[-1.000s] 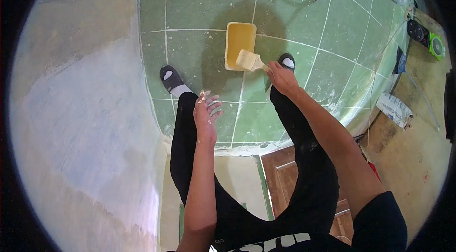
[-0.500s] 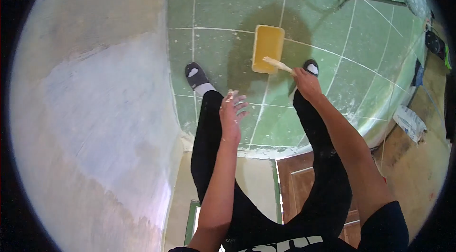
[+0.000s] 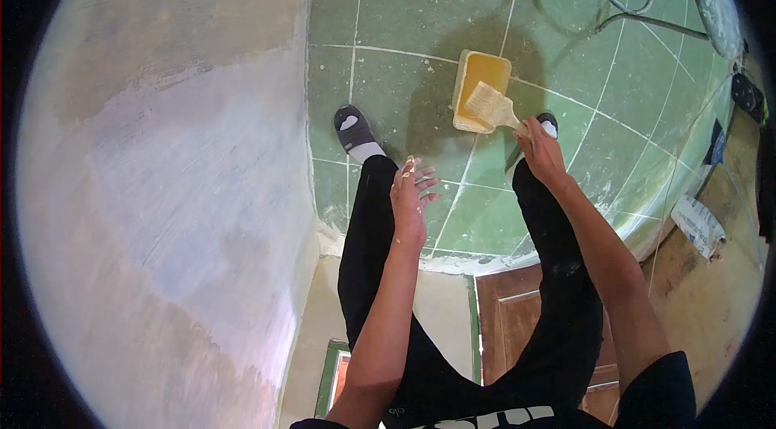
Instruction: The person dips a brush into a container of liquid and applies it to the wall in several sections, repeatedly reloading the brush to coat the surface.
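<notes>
My right hand [image 3: 541, 156] is closed round the handle of a wide brush [image 3: 492, 105]. The pale bristles show their broad face over the yellow tray [image 3: 485, 62], whose inside looks yellow; whether they touch it I cannot tell. My left hand [image 3: 413, 201] hangs in front of my left leg with its fingers apart, holding nothing, and has whitish smears on its fingers.
A wall [image 3: 194, 186] with a pale patch rises on the left. Green floor tiles [image 3: 404, 0] lie ahead. A metal-legged stool or chair [image 3: 711, 0] is at the upper right, and a white packet [image 3: 697, 225] lies at the right.
The brush has turned from edge-on to showing its broad face above the tray. The whole floor view has shifted slightly right. My left hand remains open.
</notes>
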Motion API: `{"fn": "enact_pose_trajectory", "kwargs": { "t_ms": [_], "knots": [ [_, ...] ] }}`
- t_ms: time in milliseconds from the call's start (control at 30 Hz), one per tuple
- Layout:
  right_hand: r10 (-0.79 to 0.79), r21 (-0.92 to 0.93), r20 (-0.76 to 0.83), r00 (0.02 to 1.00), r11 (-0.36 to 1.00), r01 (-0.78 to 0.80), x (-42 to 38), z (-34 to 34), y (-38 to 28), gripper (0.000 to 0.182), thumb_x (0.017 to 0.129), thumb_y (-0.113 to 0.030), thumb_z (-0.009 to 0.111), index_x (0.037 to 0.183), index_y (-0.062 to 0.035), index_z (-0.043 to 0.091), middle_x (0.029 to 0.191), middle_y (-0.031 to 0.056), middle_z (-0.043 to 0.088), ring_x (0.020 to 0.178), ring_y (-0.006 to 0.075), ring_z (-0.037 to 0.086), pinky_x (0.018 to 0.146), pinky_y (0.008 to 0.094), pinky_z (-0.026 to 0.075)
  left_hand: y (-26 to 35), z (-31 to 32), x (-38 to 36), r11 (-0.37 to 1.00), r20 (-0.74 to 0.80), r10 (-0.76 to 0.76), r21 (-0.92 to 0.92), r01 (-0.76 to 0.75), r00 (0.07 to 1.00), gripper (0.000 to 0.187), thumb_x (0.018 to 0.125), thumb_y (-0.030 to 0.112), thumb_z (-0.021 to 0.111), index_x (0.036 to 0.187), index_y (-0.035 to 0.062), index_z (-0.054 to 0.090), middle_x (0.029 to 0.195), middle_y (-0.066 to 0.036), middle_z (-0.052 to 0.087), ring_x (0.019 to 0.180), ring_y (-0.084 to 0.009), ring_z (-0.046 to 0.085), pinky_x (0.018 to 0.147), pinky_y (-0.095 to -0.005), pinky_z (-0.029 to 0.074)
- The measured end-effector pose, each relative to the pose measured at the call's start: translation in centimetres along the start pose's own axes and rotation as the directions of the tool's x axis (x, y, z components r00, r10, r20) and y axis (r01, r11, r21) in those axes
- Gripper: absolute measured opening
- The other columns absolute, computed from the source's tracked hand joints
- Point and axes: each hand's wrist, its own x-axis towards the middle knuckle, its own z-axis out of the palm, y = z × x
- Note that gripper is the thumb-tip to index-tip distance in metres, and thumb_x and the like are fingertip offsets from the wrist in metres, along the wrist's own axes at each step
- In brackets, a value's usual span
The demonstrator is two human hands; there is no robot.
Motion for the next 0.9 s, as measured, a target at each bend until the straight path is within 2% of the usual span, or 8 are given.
{"fn": "enact_pose_trajectory", "kwargs": {
  "t_ms": [200,267,400,567,633,700,767,900],
  "knots": [
    [-0.041,0.191,-0.017,0.999,0.981,0.044,5.9,0.7,-9.0,0.036,0.096,-0.034,0.06,0.118,-0.007,0.052,0.099,0.0227,0.067,0.091,0.044,0.065,0.076,0.0497,0.05,0.5,-3.0,0.5,0.997,-0.09,0.059,-0.054,-0.064,0.994,0.053,0.098,0.047,0.048,0.129,0.0044,0.052,0.107,-0.01,0.064,0.093,-0.02,0.062,0.076,-0.0352,0.049],
    [-0.176,0.253,-0.094,0.98,0.948,0.195,10.1,2.9,-12.5,0.036,0.097,-0.038,0.056,0.117,-0.0069,0.056,0.1,0.0234,0.067,0.091,0.0438,0.064,0.076,0.05,0.05,1.5,-3.6,0.6,0.998,-0.152,0.014,-0.053,-0.023,0.988,0.051,0.099,0.047,0.047,0.127,0.0044,0.054,0.107,-0.01,0.064,0.094,-0.02,0.062,0.076,-0.0348,0.048],
    [-0.201,0.154,-0.07,0.977,0.966,0.21,20.0,9.6,-18.5,0.041,0.1,-0.042,0.045,0.115,-0.0076,0.061,0.103,0.0228,0.067,0.094,0.0438,0.064,0.08,0.0533,0.05,3.8,-4.1,1.0,0.995,-0.16,-0.024,-0.097,0.008,0.987,0.048,0.1,0.043,0.047,0.127,0.0047,0.054,0.105,-0.01,0.064,0.091,-0.0198,0.063,0.073,-0.0338,0.048],
    [-0.032,0.099,0.104,0.994,0.995,0.022,30.2,16.5,-23.6,0.04,0.099,-0.039,0.046,0.113,-0.0062,0.064,0.104,0.0226,0.067,0.1,0.0424,0.063,0.085,0.053,0.05,6.4,-4.8,1.2,0.993,-0.152,0.0,-0.117,-0.018,0.988,0.045,0.102,0.04,0.046,0.127,0.004,0.053,0.104,-0.01,0.064,0.09,-0.0198,0.065,0.072,-0.0313,0.05],
    [-0.005,0.121,0.099,0.995,0.993,-0.007,32.7,18.2,-24.6,0.039,0.099,-0.04,0.046,0.108,-0.0059,0.063,0.101,0.0222,0.067,0.096,0.0443,0.063,0.082,0.0553,0.05,7.4,-4.9,1.7,0.986,-0.125,-0.035,-0.165,0.014,0.992,0.046,0.102,0.042,0.046,0.126,0.0034,0.053,0.104,-0.009,0.064,0.091,-0.019,0.064,0.073,-0.0311,0.05],
    [0.017,0.116,0.103,0.995,0.993,-0.029,34.1,19.0,-26.1,0.038,0.098,-0.038,0.048,0.108,-0.0053,0.065,0.102,0.0215,0.068,0.098,0.0428,0.064,0.084,0.0538,0.051,8.3,-5.5,1.7,0.987,-0.086,0.043,-0.152,-0.055,0.995,0.045,0.103,0.042,0.045,0.125,0.0038,0.053,0.103,-0.009,0.065,0.092,-0.0186,0.064,0.074,-0.0309,0.05],
    [0.04,0.098,0.119,0.992,0.994,-0.052,34.3,18.9,-27.4,0.037,0.097,-0.035,0.049,0.109,-0.0047,0.067,0.104,0.0208,0.069,0.1,0.0412,0.065,0.086,0.0523,0.052,9.2,-5.9,1.7,0.985,-0.104,-0.037,-0.171,0.019,0.994,0.044,0.103,0.041,0.044,0.124,0.0038,0.053,0.103,-0.009,0.065,0.093,-0.0186,0.063,0.074,-0.0309,0.05],
    [0.039,0.086,0.093,0.995,0.995,-0.047,34.6,19.1,-29.2,0.036,0.096,-0.034,0.052,0.102,-0.0027,0.07,0.104,0.0231,0.069,0.097,0.0415,0.066,0.084,0.0523,0.053,10.1,-7.3,2.1,0.98,-0.113,-0.059,-0.195,0.037,0.992,0.044,0.103,0.041,0.043,0.124,0.0036,0.053,0.103,-0.008,0.064,0.093,-0.0189,0.063,0.074,-0.0315,0.05]
  ]
}}
